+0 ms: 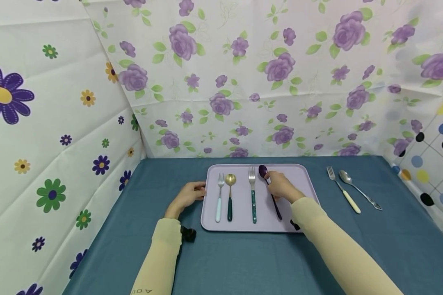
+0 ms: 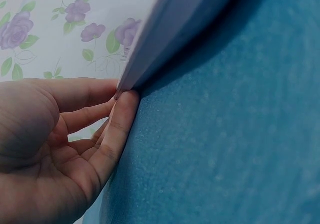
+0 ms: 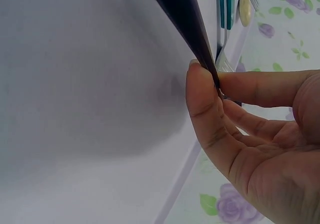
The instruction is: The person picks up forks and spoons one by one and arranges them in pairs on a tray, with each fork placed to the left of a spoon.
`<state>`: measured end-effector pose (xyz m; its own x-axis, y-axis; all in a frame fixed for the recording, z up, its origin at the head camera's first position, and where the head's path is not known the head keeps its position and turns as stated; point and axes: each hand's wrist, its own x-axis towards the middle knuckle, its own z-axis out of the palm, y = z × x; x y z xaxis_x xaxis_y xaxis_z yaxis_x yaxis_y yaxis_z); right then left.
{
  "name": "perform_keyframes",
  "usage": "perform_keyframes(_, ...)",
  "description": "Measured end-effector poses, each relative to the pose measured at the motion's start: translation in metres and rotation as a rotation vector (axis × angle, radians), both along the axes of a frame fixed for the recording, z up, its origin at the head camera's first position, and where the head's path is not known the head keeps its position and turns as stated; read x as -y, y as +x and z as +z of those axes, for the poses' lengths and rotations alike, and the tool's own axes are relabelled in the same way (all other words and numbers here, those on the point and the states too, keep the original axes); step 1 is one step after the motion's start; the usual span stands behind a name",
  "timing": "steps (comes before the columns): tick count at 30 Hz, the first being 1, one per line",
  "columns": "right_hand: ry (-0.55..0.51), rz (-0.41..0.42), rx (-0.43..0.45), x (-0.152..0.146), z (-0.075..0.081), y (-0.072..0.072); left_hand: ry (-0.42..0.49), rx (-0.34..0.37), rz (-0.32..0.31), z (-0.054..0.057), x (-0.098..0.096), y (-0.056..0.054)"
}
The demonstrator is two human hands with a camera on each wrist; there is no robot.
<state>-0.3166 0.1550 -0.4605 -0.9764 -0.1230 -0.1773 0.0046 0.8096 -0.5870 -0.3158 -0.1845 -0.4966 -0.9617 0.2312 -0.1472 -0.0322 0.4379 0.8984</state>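
Observation:
My right hand (image 1: 282, 186) pinches a dark purple spoon (image 1: 275, 205) near its neck, over the right half of a pale lilac tray (image 1: 236, 227). In the right wrist view its dark handle (image 3: 182, 21) runs up from between thumb and fingers. My left hand (image 1: 188, 196) is at the tray's left edge, and the left wrist view has its thumb and fingers pinching the rim (image 2: 145, 43). On the tray lie a fork with a pale blue handle (image 1: 218, 207), a gold spoon with a dark green handle (image 1: 230, 207) and a fork with a green handle (image 1: 253, 207).
To the right of the tray, a fork with a cream handle (image 1: 348, 198) and a silver spoon (image 1: 361, 192) lie on the blue-green tablecloth (image 1: 243, 262). Flowered sheets (image 1: 243, 82) hang behind and at the left. A dotted sheet (image 1: 435, 164) stands at the right.

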Motion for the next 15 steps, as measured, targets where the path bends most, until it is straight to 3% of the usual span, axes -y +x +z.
perform_keyframes(15, 0.02, -0.021, 0.064, 0.014, -0.001, 0.002, 0.003, -0.001, -0.002, 0.001, 0.001, 0.001)
